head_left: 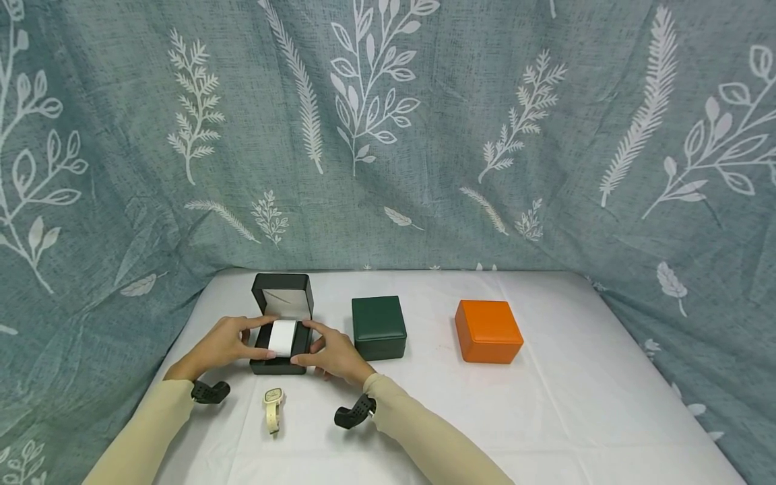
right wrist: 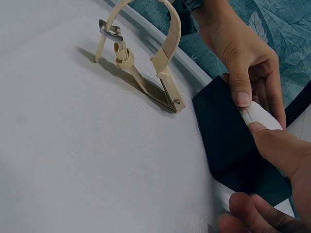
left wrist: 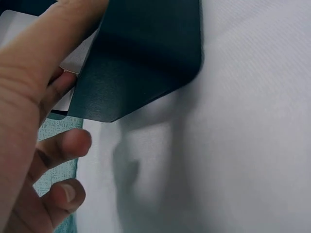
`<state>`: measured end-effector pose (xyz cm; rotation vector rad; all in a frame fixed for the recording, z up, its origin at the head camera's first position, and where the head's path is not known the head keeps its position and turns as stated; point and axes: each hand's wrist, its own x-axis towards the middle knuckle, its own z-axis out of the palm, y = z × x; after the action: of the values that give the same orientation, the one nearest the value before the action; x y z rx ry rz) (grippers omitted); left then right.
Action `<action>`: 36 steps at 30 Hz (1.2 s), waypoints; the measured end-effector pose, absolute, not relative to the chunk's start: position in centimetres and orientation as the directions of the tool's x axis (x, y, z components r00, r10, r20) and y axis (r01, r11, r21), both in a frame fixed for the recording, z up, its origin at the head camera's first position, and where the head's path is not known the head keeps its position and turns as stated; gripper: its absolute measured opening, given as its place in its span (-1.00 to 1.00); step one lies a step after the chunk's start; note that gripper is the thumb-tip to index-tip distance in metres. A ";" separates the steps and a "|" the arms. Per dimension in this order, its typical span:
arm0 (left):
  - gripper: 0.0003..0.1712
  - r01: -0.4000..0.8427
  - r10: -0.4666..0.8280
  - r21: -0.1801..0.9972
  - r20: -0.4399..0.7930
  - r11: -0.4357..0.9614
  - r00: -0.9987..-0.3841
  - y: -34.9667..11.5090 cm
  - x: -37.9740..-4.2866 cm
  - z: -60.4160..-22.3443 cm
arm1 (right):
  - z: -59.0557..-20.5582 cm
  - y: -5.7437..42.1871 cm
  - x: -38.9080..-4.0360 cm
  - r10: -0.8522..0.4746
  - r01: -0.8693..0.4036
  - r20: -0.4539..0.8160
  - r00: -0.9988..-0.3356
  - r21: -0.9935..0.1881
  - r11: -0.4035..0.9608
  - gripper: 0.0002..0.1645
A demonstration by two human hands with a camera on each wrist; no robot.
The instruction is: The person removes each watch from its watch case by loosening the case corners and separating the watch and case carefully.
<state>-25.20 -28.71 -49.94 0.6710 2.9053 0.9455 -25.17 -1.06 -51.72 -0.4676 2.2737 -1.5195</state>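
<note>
A black watch box (head_left: 279,367) stands at the left of the table, its lid tilted up at the back. In it sits a white watch cushion (head_left: 282,338), partly covered by fingers. My left hand (head_left: 224,343) holds the cushion's left side between thumb and index finger. At the right, the thumb and index finger of my right hand (head_left: 336,353) grip the cushion's other side. The right wrist view shows both thumbs at the near edge of the cushion (right wrist: 265,116). A cream-strapped wristwatch (head_left: 273,411) lies in front of the box, its strap buckled into a loop.
To the right of the black box is a closed dark green box (head_left: 378,327). Farther right stands a closed orange box (head_left: 488,331). All rest on a white-covered table (head_left: 576,404), with a leaf-patterned green curtain (head_left: 424,202) behind and at the sides.
</note>
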 end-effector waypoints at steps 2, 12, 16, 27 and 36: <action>-0.10 0.386 0.401 0.571 0.106 0.725 -0.910 -28.7 -25.2 -49.9 | -51.7 -1.1 -25.2 -0.461 -0.069 -0.120 -0.879 -0.926 0.372 -0.01; -0.17 0.373 0.390 0.573 0.099 0.730 -0.916 -29.0 -25.2 -50.2 | -51.7 -1.2 -25.2 -0.461 -0.068 -0.115 -0.880 -0.929 0.363 -0.02; -0.18 0.376 0.390 0.573 0.105 0.729 -0.915 -29.0 -25.1 -50.3 | -51.7 -1.2 -25.1 -0.466 -0.078 -0.109 -0.878 -0.929 0.363 -0.03; -0.31 0.372 0.342 0.609 0.170 0.701 -0.924 -28.3 -24.7 -49.1 | -50.2 -0.4 -24.6 -0.470 -0.139 -0.075 -0.879 -0.904 0.404 -0.19; -0.39 0.435 0.362 0.591 0.246 0.679 -0.899 -27.0 -24.3 -47.9 | -47.9 0.5 -24.2 -0.524 -0.202 -0.009 -0.851 -0.918 0.343 -0.29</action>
<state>-24.30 -27.03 -47.89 0.7093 2.9778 1.0944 -24.23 0.52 -47.87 -0.6466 2.3086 -1.5117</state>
